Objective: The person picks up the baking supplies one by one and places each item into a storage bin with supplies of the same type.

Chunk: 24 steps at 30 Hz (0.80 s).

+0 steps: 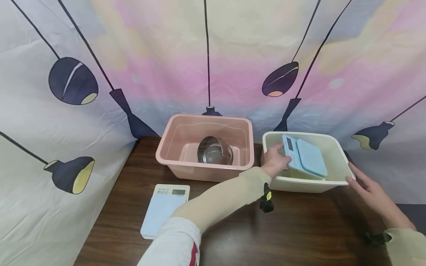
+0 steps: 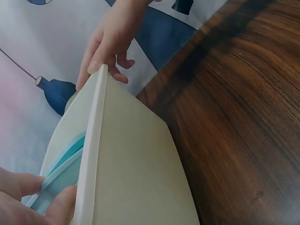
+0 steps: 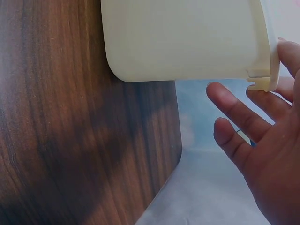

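My left hand (image 1: 274, 162) reaches into the cream plastic bin (image 1: 301, 186) and pinches one end of a light blue kitchen scale (image 1: 312, 156) between thumb and fingers. The scale is tilted inside the bin, its display end raised near the bin's left side. In the left wrist view, thumb and fingertip hold the scale's edge just inside the rim. My right hand (image 1: 371, 190) holds the bin's right end, thumb at the rim; in the right wrist view two lower fingers (image 3: 236, 112) stand away from the wall.
Left of the cream bin stands a pink bin (image 1: 199, 171) with a round metal bowl (image 1: 214, 150) lying tipped inside. A white kitchen scale (image 1: 163, 210) rests on the dark wooden table (image 1: 293, 229), partly behind my left sleeve. A printed curtain (image 1: 173, 55) hangs behind.
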### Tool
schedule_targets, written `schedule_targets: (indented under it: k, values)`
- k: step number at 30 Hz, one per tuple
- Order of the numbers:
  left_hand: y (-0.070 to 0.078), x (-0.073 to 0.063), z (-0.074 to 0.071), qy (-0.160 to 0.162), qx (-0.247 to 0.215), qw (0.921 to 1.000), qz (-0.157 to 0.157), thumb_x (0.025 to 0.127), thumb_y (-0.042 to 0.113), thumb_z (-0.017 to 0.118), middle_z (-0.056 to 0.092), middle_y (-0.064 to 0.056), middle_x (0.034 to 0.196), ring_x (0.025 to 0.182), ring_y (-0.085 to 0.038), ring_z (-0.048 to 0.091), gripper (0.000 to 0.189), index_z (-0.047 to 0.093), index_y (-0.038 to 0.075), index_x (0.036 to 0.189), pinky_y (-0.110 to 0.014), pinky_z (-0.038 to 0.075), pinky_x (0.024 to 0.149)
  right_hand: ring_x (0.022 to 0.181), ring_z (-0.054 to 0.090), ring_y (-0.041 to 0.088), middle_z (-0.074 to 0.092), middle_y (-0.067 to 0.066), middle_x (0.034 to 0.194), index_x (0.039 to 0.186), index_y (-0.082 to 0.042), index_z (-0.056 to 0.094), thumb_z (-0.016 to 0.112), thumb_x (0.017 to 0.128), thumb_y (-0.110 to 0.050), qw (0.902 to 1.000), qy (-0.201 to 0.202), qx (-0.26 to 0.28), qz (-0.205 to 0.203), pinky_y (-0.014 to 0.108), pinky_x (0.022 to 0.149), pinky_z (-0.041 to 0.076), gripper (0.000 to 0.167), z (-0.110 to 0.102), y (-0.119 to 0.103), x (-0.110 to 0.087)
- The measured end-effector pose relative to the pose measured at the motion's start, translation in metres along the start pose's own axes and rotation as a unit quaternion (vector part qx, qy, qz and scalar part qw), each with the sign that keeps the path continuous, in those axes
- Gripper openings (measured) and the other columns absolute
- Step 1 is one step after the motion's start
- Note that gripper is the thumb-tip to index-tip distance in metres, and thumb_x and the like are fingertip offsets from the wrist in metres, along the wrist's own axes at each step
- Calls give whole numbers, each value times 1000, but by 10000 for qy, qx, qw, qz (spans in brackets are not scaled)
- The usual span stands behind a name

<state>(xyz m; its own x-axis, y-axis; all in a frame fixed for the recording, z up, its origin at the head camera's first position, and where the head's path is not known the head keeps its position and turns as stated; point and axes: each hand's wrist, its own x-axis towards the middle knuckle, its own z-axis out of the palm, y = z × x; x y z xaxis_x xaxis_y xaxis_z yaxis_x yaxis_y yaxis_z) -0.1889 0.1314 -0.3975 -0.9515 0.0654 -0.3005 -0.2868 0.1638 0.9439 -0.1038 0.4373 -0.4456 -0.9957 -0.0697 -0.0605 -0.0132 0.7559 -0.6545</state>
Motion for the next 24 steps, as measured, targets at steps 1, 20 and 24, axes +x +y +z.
schedule_targets:
  k: [1, 20, 24]
  values:
    - [0, 1, 1, 3, 54, 10000, -42, 90, -6, 73, 63, -10, 70, 55, -20, 63, 67, 59, 21, 150, -24, 48, 50, 126, 36, 73, 22, 43, 159, 167, -13, 6, 50, 112, -29, 10000, 6, 7, -9, 90, 91, 28, 72, 0, 0, 0]
    - [-2, 0, 9, 256, 895, 9956, 62, 89, 1, 76, 71, -10, 121, 66, -14, 60, 62, 62, 18, 146, -22, 50, 58, 126, 36, 72, 19, 39, 162, 168, -18, 5, 50, 112, -29, 9999, -56, 59, -88, 90, 90, 30, 73, 4, 0, -1]
    - [-1, 0, 11, 285, 1056, 9940, 82, 88, 3, 77, 70, -10, 124, 88, -16, 65, 61, 62, 17, 145, -24, 55, 73, 128, 35, 73, 18, 41, 162, 168, -15, 4, 49, 112, -29, 9999, -85, 62, -17, 90, 90, 30, 73, 5, -1, 1]
